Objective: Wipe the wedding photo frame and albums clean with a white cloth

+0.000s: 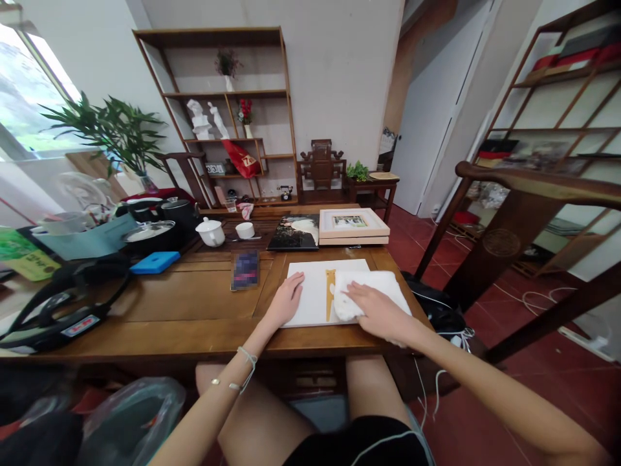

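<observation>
A white board (pixel 310 312) lies flat at the table's front edge, with a yellow-brown strip shaped like a bear (pixel 330 294) down its middle. My left hand (pixel 286 299) rests on the board's left edge, fingers extended and holding nothing. On the right half of the board is a folded, fluffy white towel (pixel 383 285). My right hand (pixel 381 312) presses on this towel and grips it, its fingertips near the towel's left end beside the bear strip. The board's right part is hidden under the towel and my right hand.
Behind the board lie a dark picture panel (pixel 294 233) and a pale wooden frame (pixel 354 226). A blurred dark packet (pixel 245 270), a lidded white cup (pixel 210 231), a blue box (pixel 155 262) and a headset (pixel 68 304) are to the left. A wooden chair (pixel 509 239) stands right.
</observation>
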`<control>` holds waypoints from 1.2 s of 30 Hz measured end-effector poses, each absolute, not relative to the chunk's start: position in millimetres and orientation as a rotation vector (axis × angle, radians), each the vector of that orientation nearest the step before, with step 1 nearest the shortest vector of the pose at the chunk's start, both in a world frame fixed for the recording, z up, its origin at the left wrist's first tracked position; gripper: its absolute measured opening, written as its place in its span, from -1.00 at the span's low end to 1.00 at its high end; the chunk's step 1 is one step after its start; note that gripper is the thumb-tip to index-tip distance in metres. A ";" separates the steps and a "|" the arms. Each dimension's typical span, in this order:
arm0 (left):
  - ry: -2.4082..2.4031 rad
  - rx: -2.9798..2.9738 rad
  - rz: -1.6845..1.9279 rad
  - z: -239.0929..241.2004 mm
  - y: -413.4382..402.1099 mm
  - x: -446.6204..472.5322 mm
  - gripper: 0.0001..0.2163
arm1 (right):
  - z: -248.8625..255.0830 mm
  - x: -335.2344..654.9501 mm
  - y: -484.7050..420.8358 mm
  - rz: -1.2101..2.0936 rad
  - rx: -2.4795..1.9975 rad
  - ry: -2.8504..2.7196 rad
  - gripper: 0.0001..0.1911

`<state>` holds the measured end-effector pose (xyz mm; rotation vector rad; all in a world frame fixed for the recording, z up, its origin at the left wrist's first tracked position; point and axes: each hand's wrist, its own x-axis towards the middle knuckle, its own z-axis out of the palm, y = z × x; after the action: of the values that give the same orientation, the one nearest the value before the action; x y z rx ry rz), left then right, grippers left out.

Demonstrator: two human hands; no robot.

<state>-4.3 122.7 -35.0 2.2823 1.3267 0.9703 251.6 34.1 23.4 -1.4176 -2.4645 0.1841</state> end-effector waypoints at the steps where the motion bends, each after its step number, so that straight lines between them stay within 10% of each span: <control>1: 1.328 2.283 0.974 -35.3 123.2 -4.4 -0.65 | 21.0 255.6 52.3 0.172 -1.441 -2.443 -0.25; 8: 1.331 2.277 0.992 -34.2 123.7 -3.9 -0.65 | 20.6 283.7 122.1 0.067 -1.609 -2.444 -0.37; 21: 1.347 2.272 0.939 -32.1 121.4 -2.8 -0.63 | 50.0 257.6 -9.6 0.055 -1.423 -2.705 -0.39; 36: 1.345 2.271 0.955 -31.7 122.4 -3.1 -0.64 | 24.6 224.7 130.9 0.408 -1.556 -2.276 -0.45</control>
<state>-3.1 122.4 -31.7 2.2709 1.3449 0.9551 224.7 130.9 24.6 -1.5559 -2.2760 0.4085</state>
